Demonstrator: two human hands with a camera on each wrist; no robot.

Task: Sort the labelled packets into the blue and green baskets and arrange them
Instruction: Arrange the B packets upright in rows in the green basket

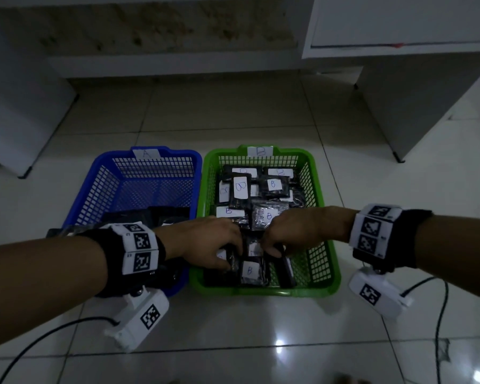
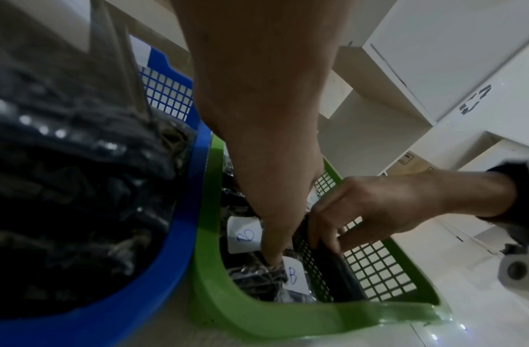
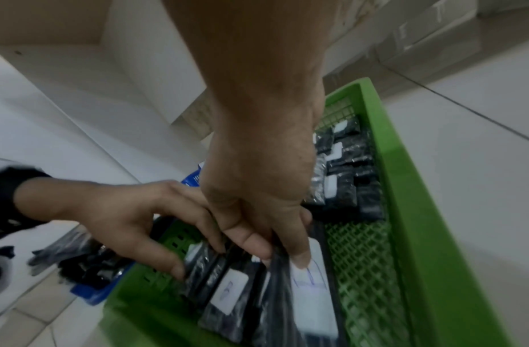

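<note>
Holding packets (image 1: 251, 268) inside one green basket (image 1: 327, 275), two hands.

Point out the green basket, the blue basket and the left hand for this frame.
green basket (image 1: 263, 292): head view, on its near rim.
blue basket (image 1: 100, 173): head view, on its left mesh wall.
left hand (image 1: 203, 242): head view, on the back of the hand.

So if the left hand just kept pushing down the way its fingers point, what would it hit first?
Probably nothing new: the left hand already has its fingertips on the black packets standing in the near end of the green basket. Beneath them, most likely the basket's floor.
</note>
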